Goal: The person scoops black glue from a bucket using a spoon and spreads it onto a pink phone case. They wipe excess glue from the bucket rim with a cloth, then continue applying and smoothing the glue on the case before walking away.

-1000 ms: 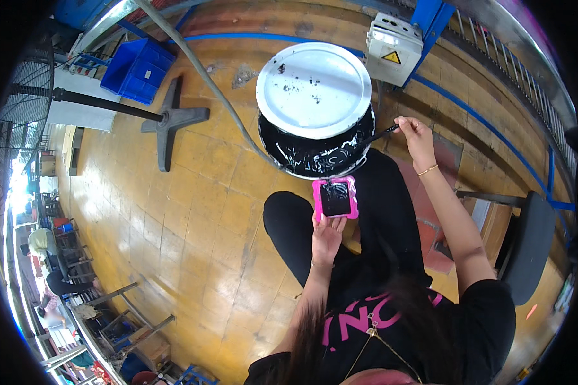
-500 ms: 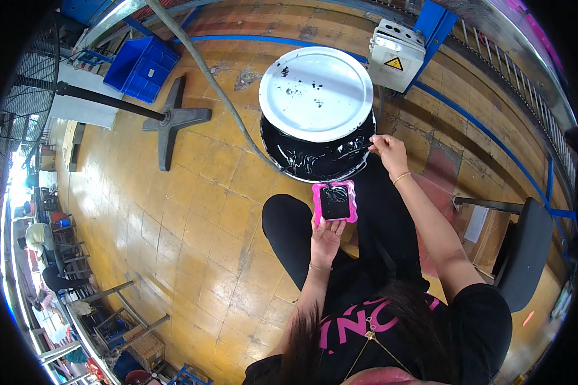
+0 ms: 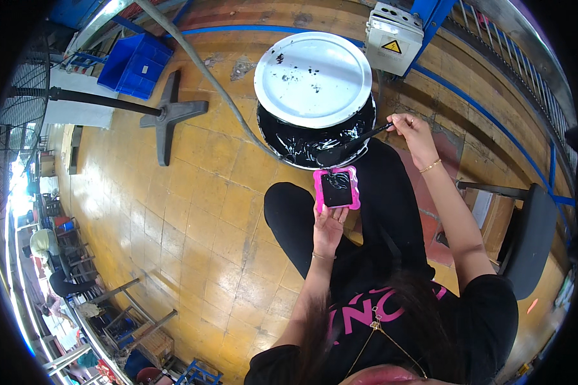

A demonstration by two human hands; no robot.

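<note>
My left hand (image 3: pixel 328 232) holds a small pink mould (image 3: pixel 356 192) with a wavy rim from below, its fingers at the near edge. Glossy black material fills its middle, with streaks on top at the far side. Just beyond stands a wide bucket (image 3: pixel 268 142) of thick, shiny black paste (image 3: pixel 288 136). Between thumb and fingers, my right hand (image 3: pixel 412 133) grips the handle end of a black-coated spatula (image 3: pixel 365 137). Its broad end is over the near part of the paste, close to the mould. A white round lid (image 3: pixel 311 80), spotted black, covers the bucket's far part.
A grey electrical box (image 3: pixel 394 40) on a blue post stands behind the bucket to the right. A grey hose (image 3: pixel 218 90) slants down to the bucket's left side. Farther left are a fan's dark foot (image 3: pixel 166 115) and a blue bin (image 3: pixel 135 67). A chair back (image 3: pixel 528 240) is at right.
My right hand has moved right and slightly away, drawing the spatula into clear view over the bucket's near edge. The left hand still holds the mould; the whole view has shifted a little.
</note>
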